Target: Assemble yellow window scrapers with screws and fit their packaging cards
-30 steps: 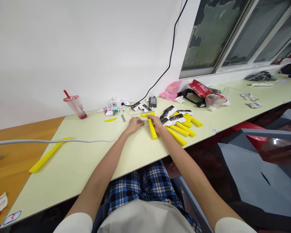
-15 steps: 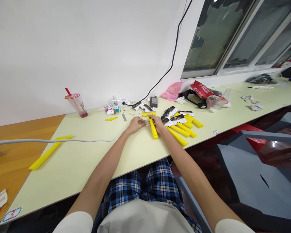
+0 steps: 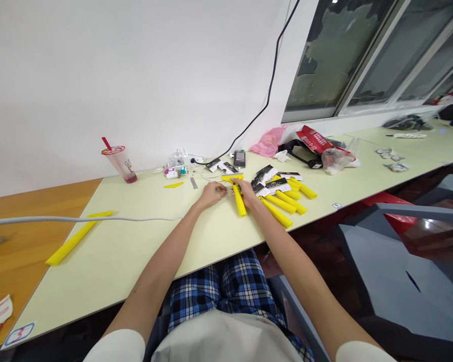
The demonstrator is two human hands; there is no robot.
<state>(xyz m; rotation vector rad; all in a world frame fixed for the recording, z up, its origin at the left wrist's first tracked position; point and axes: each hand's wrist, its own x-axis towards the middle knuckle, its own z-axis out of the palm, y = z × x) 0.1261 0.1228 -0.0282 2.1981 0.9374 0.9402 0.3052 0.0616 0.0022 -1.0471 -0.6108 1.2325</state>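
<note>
My right hand [image 3: 244, 189] is closed around a yellow scraper [image 3: 239, 201], below its wide T-shaped head, with the handle pointing toward me. A thin metallic strip shows along the head. Just to the left, my left hand [image 3: 213, 193] is pinched, its fingertips close to the scraper but apart from it; whatever they may hold is too small to make out. Beyond my left hand lie a small grey metal blade [image 3: 194, 183] and a flat yellow piece [image 3: 173, 185]. Right of my right hand, several yellow scrapers [image 3: 283, 202] with black-and-white card sleeves [image 3: 277, 185] lie in a pile.
A longer yellow tool [image 3: 73, 243] lies at the left under a pale cable [image 3: 136, 218]. Against the wall stand a plastic cup [image 3: 121, 165] with a red straw and a small device [image 3: 239, 158]. A pink bag [image 3: 271, 142] and red packaging [image 3: 314, 139] sit at the back right.
Both hands and the scraper stay almost in place. The view shifts very slightly; my legs have moved a little closer together.
</note>
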